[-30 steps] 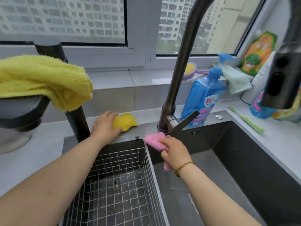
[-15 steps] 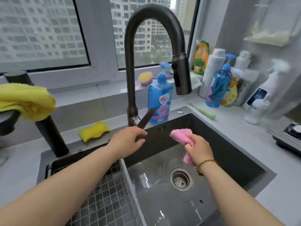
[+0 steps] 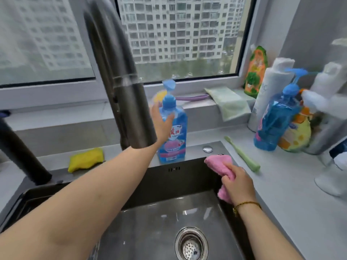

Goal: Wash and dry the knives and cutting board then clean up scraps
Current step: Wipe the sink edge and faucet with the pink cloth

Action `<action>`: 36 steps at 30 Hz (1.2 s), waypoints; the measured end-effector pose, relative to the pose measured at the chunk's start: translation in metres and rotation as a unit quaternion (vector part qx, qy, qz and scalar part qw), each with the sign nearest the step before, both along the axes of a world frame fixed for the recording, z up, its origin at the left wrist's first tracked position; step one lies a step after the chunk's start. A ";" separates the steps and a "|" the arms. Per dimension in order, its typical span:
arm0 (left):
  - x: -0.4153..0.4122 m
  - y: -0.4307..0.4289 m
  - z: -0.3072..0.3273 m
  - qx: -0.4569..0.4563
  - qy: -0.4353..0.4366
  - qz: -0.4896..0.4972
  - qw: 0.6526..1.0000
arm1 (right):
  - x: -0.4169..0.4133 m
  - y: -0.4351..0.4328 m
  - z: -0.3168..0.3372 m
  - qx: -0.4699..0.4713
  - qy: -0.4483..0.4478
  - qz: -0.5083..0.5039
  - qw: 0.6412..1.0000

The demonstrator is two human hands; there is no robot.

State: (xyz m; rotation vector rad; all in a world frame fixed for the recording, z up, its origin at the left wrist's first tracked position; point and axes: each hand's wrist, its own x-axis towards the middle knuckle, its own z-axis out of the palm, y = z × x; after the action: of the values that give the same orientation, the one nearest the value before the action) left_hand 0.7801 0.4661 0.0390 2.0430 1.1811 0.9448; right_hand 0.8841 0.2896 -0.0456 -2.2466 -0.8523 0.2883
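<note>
— Pink cloth (image 3: pixel 218 165), at the sink's back right corner: what holds it?

— The right hand (image 3: pixel 239 185), its fingers curled round the bunched cloth. The cloth sits against the inner wall of the dark steel sink (image 3: pixel 150 231), at the rim. A beaded bracelet (image 3: pixel 246 204) circles that wrist.

— And the left hand (image 3: pixel 161 122)?

— Its fingers are straight and spread at the shoulder of the blue soap bottle (image 3: pixel 173 139), gripping nothing. Motion blur hides whether it touches the bottle. The wrist passes behind the dark faucet spout (image 3: pixel 120 81).

— Where does the bottle stand?

— Upright on the narrow strip of worktop (image 3: pixel 281 194) along the sink's back edge, near its middle.

— Other items?

— A yellow sponge (image 3: pixel 86 159) lies on the same strip, toward the back left. A pale green brush (image 3: pixel 242 154) lies on the worktop just beside the sink's back right corner. A second blue pump bottle (image 3: pixel 274 119) stands among containers at the worktop's back right. A green cloth (image 3: pixel 229 102) is draped over the edge of the windowsill (image 3: pixel 56 115). The drain strainer (image 3: pixel 191 243) sits in the sink floor.
</note>
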 end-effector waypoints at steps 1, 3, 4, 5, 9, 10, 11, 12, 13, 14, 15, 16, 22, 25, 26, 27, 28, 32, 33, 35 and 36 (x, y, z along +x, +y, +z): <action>0.005 0.004 0.002 0.019 0.008 0.002 1.000 | 0.005 0.005 -0.002 0.007 -0.005 0.003 1.000; 0.019 0.017 0.006 0.027 0.038 0.007 0.999 | 0.022 0.018 -0.013 0.036 -0.014 0.002 0.999; 0.022 0.023 0.008 0.014 0.043 0.002 0.999 | 0.027 0.024 -0.017 0.046 -0.020 0.003 0.999; 0.026 0.030 0.007 -0.011 0.036 -0.012 0.999 | 0.033 0.030 -0.023 0.052 -0.023 0.002 0.998; 0.029 0.042 0.009 -0.046 -0.010 -0.064 0.997 | 0.049 0.056 -0.033 0.065 -0.049 -0.003 0.997; 0.028 0.043 0.007 -0.037 -0.019 -0.065 0.997 | 0.051 0.063 -0.035 0.069 -0.070 -0.005 0.995; 0.028 0.046 0.005 -0.035 -0.028 -0.061 0.997 | 0.053 0.071 -0.037 0.077 -0.080 -0.002 0.994; 0.028 0.049 0.005 -0.034 -0.043 -0.055 0.997 | 0.055 0.079 -0.043 0.080 -0.093 0.004 0.992; 0.029 0.054 0.008 -0.034 -0.069 -0.051 0.996 | 0.058 0.086 -0.048 0.080 -0.121 0.016 0.989; 0.029 0.057 0.012 -0.032 -0.097 -0.046 0.994 | 0.059 0.093 -0.049 0.058 -0.137 0.030 0.988; 0.030 0.061 0.018 -0.019 -0.120 -0.036 0.992 | 0.061 0.099 -0.051 0.027 -0.139 0.043 0.989; 0.032 0.065 0.025 0.006 -0.133 -0.029 0.991 | 0.062 0.105 -0.053 -0.010 -0.122 0.055 0.991; 0.044 0.077 0.039 0.089 -0.138 -0.015 0.986 | 0.004 0.156 -0.047 -0.110 -0.094 0.137 0.980; 0.042 0.082 0.030 0.071 -0.131 -0.009 0.989 | -0.054 0.175 -0.039 -0.136 -0.110 0.276 0.945; 0.041 0.083 0.027 0.067 -0.123 -0.004 0.990 | -0.066 0.175 -0.038 -0.144 -0.129 0.326 0.925; 0.040 0.085 0.024 0.066 -0.117 0.001 0.991 | -0.068 0.174 -0.038 -0.143 -0.154 0.364 0.907; 0.040 0.087 0.022 0.062 -0.109 0.002 0.992 | -0.060 0.172 -0.040 -0.140 -0.179 0.387 0.894; 0.038 0.089 0.015 0.045 -0.093 -0.004 0.995 | 0.011 0.151 -0.047 -0.148 -0.182 0.297 0.926; 0.037 0.090 0.015 0.044 -0.085 -0.001 0.995 | 0.027 0.145 -0.045 -0.156 -0.183 0.266 0.934; 0.036 0.090 0.012 0.037 -0.075 0.002 0.996 | 0.040 0.134 -0.043 -0.174 -0.176 0.222 0.943; 0.035 0.090 0.011 0.030 -0.075 0.001 0.997 | 0.037 0.133 -0.043 -0.175 -0.161 0.204 0.950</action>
State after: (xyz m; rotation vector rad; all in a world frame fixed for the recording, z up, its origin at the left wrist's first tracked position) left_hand 0.8153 0.5560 0.0499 1.9789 1.0883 1.1262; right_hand 0.9212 0.4225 -0.0886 -2.4643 -1.5534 0.2805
